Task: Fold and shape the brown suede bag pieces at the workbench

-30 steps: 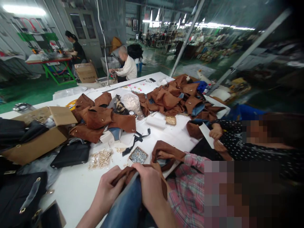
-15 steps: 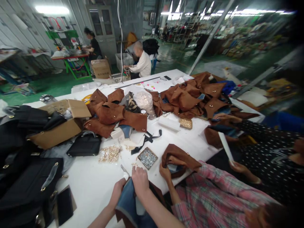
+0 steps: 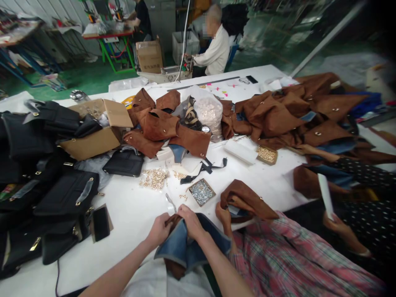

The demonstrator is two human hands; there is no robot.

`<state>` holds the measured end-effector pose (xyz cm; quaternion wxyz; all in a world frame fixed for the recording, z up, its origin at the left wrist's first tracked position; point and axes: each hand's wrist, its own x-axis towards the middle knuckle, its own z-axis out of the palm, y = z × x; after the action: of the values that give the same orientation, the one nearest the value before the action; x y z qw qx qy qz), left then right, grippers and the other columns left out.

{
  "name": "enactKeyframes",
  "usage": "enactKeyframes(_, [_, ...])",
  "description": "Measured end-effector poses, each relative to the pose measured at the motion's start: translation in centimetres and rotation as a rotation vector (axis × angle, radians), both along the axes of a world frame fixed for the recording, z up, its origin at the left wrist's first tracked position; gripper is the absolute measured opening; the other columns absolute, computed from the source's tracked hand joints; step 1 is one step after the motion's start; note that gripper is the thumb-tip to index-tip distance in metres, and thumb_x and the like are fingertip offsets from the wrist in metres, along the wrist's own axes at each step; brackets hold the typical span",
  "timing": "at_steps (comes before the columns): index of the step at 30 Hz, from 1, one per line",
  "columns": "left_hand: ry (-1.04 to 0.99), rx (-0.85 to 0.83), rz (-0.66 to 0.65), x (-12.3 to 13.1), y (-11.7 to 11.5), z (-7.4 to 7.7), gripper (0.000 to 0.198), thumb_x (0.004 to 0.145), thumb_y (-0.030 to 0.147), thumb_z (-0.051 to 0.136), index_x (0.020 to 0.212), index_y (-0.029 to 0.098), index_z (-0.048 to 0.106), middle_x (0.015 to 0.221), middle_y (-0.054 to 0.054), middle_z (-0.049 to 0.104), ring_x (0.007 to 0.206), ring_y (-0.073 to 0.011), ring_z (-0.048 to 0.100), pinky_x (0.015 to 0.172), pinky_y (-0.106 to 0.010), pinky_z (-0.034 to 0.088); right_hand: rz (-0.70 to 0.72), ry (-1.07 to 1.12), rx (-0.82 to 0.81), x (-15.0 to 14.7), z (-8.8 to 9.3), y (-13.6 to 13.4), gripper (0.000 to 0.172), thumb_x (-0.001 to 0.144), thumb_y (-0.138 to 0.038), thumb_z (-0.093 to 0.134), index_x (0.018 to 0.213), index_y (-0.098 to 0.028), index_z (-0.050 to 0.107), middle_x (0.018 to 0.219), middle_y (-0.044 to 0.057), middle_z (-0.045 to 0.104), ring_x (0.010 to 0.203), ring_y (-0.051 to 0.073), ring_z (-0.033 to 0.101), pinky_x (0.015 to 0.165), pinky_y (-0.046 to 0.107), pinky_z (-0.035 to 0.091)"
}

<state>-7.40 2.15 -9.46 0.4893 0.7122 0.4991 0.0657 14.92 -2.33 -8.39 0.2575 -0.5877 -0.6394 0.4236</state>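
Observation:
A brown bag piece with blue lining (image 3: 173,246) is bunched between my two hands, lining outward, above the table's near edge. My left hand (image 3: 160,229) has its fingers closed on the brown upper edge. Close beside it, my right hand (image 3: 191,222) pinches the same edge. What lies right under the fingertips is hidden. Just beyond my hands lies a slim, pale metal tool (image 3: 170,202). Small silver metal pieces (image 3: 201,192) fill a square tray to its right. Gold-coloured pieces (image 3: 154,179) lie in a clear bag further left.
Black bags (image 3: 66,194) and a phone (image 3: 101,223) lie on the left, near an open cardboard box (image 3: 91,145). Brown bag pieces (image 3: 269,117) are heaped at the back. On my right, a co-worker's plaid sleeve (image 3: 287,235) is close; another co-worker's hand holds a white strip (image 3: 325,196).
My view has tilted down. The bag piece has turned and spread, with more blue lining showing. My left hand has closed on its brown edge beside my right hand.

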Motion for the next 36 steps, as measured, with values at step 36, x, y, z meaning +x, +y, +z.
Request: enactKeyframes(36, [0.297, -0.040, -0.223, 7.8, 15.8, -8.4, 0.023, 0.096, 0.039, 0.079, 0.103, 0.018, 0.084, 0.107, -0.013, 0.084, 0.106, -0.0302, 0.075, 0.101, -0.041, 0.057, -0.460, 0.059, -0.098, 0.4, -9.7, -3.4, 0.048, 0.098, -0.012, 0.047, 0.137, -0.022, 0.075, 0.131, 0.011, 0.080, 0.125, 0.028, 0.074, 0.113, 0.046, 0.059])
